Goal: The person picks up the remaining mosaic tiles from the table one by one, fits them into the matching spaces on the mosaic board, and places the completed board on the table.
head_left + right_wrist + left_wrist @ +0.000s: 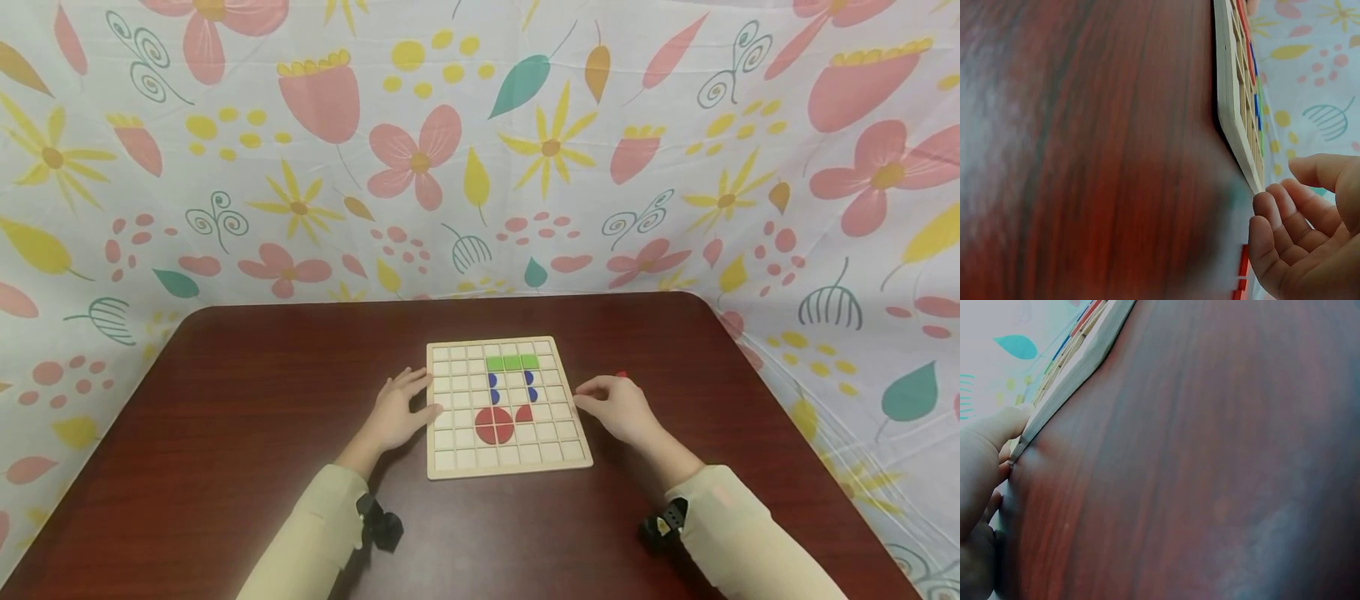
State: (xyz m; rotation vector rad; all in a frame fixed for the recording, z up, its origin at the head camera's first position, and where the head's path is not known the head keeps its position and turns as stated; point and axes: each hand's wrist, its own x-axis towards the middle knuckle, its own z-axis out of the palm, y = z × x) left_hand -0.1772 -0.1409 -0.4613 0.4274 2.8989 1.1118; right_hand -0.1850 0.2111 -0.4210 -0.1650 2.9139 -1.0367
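Note:
A square wooden grid board (pixel 453 462) lies on the table. In its cells sit three green squares (pixel 512 363), several blue half-rounds (pixel 492 381), a red circle (pixel 494 425) of quarter pieces and a separate red quarter piece (pixel 524 413). My left hand (pixel 395 415) rests at the board's left edge, fingers spread, thumb (pixel 1007 424) touching the rim. By the right edge is my right hand (pixel 618 408), its fingers loosely bent. The right wrist view shows a gap between thumb and fingertips (pixel 1264 203), with nothing seen between them.
Small red pieces (pixel 1243 269) lie on the dark wood table (pixel 247 433) just past my right hand, mostly hidden by it in the head view. A flower-patterned cloth (pixel 480 242) hangs behind the table and along its sides.

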